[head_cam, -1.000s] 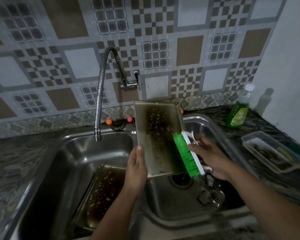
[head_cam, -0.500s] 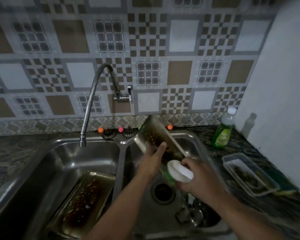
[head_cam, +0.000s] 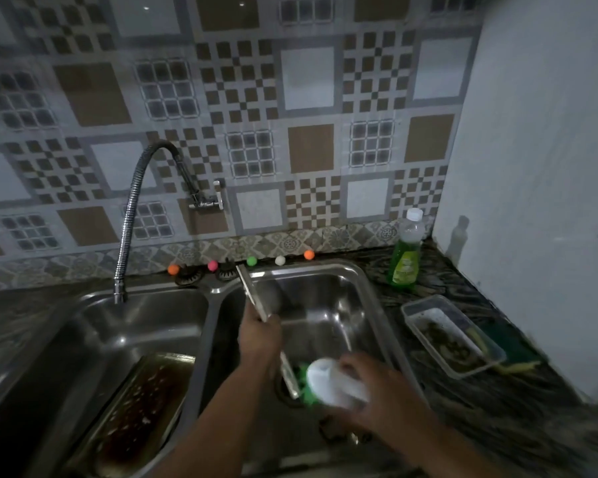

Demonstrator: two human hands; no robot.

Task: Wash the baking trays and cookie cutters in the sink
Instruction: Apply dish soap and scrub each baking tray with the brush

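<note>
- Nearest the camera, the right hand (head_cam: 384, 391) has its fingers curled round the white back of a scrubbing brush (head_cam: 328, 382), whose green bristles face left and press against the lower end of a baking tray (head_cam: 256, 301).
- The left hand (head_cam: 259, 339) clamps that tray by its middle, holding it on edge over the right basin (head_cam: 359, 298) (so only its thin rim shows), with its far end pointing up toward the back of the sink.
- A second baking tray (head_cam: 142, 415), stained dark brown and flecked with suds, lies tilted in the left basin (head_cam: 94, 326).
- On the counter right of the sink stands a clear plastic container (head_cam: 453, 339) with dark residue inside.
- Farther back, a green bottle of dish soap (head_cam: 406, 253) stands upright near the corner.
- The flexible tap (head_cam: 132, 219) arches from the tiled wall (head_cam: 308, 74) down over the left basin.
- Small coloured balls (head_cam: 251, 261) sit in a row along the ledge behind the sink.
</note>
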